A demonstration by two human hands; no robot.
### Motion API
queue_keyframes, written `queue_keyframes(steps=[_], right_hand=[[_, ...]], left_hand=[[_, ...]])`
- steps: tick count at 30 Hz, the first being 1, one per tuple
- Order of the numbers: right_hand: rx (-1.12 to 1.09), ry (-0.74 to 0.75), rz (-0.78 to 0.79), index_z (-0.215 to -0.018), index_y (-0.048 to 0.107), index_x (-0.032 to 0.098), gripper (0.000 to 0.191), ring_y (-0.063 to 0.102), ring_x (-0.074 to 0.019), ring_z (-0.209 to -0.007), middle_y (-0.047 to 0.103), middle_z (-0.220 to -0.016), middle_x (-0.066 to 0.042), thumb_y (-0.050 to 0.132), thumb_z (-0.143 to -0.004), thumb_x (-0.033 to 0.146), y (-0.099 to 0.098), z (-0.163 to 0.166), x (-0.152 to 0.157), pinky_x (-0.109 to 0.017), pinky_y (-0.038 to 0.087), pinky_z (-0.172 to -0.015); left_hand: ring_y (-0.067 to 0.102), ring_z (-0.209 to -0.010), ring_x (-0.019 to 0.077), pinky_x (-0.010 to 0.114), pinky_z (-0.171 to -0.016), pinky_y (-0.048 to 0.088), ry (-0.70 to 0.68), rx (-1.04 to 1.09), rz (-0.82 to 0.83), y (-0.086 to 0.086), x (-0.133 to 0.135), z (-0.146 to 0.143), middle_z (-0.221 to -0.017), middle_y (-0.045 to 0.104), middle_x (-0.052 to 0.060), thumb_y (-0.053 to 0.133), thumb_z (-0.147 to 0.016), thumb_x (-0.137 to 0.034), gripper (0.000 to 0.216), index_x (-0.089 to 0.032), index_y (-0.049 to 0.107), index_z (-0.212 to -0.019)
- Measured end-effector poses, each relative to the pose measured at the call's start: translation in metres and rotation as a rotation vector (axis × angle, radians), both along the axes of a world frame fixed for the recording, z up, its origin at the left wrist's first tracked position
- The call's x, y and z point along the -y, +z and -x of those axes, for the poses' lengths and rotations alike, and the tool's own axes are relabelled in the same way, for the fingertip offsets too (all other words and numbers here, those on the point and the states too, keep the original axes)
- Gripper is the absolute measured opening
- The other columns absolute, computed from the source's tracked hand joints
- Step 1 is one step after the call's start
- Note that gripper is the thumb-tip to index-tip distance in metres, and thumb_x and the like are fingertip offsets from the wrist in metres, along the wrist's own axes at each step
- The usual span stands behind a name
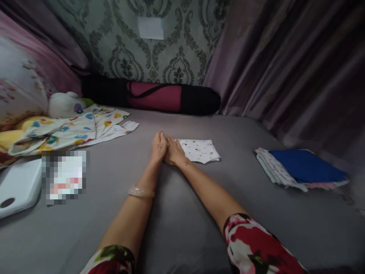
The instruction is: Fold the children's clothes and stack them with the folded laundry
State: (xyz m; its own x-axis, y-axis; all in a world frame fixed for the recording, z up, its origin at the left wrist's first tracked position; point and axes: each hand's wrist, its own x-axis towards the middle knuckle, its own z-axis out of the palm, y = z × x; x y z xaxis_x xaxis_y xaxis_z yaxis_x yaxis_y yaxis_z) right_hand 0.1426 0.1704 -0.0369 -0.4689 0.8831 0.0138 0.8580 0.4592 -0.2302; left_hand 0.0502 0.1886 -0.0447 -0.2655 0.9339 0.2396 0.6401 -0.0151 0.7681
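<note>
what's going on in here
A person's right hand lies at the left edge of a folded white cloth, the left hand close beside it; no firm grip shows. A folded cloth stack sits to the right, a patterned cloth to the left, all on a grey sheet.

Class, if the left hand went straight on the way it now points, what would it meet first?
The left hand points across the grey sheet, so it would probably meet the black and maroon bag first, at its maroon middle, though depth is unclear.
</note>
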Motion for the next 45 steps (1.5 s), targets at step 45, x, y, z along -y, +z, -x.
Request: queue_keyframes(steps=[45], right_hand=[[-0.223,-0.589,0.211,-0.091,0.070,0.011,0.028,0.063,-0.0175,-0.079,0.069,-0.083,-0.010,0.045,-0.090,0.023,0.034,-0.214,-0.019,-0.023,0.043,-0.066]], left_hand=[[0.053,-0.121,0.0354,0.042,-0.096,0.042,-0.100,-0.608,0.312,0.015,0.022,-0.007,-0.128,0.058,0.024,0.048,-0.089,-0.047,0.053,-0.010,0.058,-0.126]])
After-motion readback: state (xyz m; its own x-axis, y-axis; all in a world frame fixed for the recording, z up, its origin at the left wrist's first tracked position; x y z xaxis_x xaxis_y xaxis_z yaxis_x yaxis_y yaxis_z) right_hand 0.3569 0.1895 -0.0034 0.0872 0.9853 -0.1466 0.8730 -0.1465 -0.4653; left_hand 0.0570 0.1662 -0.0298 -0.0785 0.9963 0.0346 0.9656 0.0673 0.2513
